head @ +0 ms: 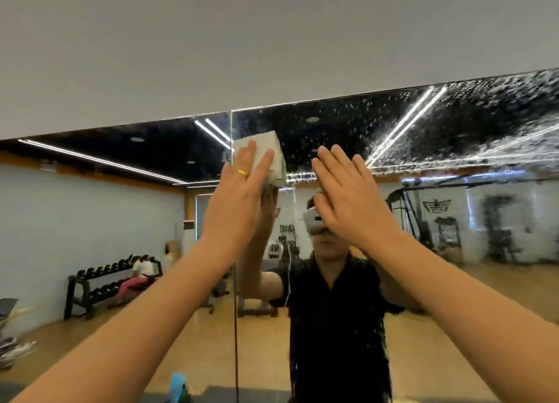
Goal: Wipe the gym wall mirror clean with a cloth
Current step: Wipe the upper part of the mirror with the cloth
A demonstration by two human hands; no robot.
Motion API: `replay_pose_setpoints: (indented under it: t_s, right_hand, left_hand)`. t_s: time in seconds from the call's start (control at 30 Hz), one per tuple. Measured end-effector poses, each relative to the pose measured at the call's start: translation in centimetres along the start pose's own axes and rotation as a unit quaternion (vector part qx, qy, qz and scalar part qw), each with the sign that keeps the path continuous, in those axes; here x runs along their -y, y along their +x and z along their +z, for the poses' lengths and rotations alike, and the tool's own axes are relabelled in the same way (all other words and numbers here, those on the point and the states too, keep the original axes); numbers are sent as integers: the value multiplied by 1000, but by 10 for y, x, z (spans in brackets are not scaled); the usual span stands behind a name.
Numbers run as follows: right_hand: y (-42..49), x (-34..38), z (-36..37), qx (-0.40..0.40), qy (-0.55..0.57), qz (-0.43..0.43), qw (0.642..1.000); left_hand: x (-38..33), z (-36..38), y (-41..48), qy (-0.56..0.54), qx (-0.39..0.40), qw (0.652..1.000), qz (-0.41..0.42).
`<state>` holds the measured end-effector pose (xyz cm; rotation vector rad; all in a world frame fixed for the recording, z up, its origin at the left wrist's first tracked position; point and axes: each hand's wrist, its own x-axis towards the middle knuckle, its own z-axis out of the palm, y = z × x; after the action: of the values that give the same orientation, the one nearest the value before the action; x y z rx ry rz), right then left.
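Observation:
The wall mirror fills the lower part of the view, its upper right area speckled with droplets. A folded white cloth lies flat against the glass near the mirror's top edge, beside the vertical seam between two panels. My left hand, with a gold ring, presses the cloth to the mirror with straight fingers. My right hand is raised flat next to it, fingers straight and together, holding nothing; whether it touches the glass I cannot tell. My reflection in a dark shirt shows behind both hands.
A plain grey wall runs above the mirror's top edge. The glass reflects a dumbbell rack, a seated person in pink trousers, weight machines and a wooden floor. Something blue sits low at the mirror's base.

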<state>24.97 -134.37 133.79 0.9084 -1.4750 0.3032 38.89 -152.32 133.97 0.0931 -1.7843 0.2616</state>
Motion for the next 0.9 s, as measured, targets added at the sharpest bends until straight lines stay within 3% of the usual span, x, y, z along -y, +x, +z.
replay_pose_setpoints:
  t_s: [0.17, 0.3, 0.53, 0.9]
  right_hand:
    - [-4, 2, 6, -3, -25, 0, 1000]
    - [-4, 0, 7, -18, -53, -8, 998]
    - [-4, 1, 9, -33, -53, -8, 998]
    - [-3, 2, 8, -34, -40, 0, 999]
  left_hand:
    - [1, 14, 2, -62, 35, 997, 4]
    - [-7, 20, 8, -130, -19, 991, 5]
    - [-5, 27, 36, -128, -74, 989, 28]
    - [-1, 25, 91, -108, -56, 992, 11]
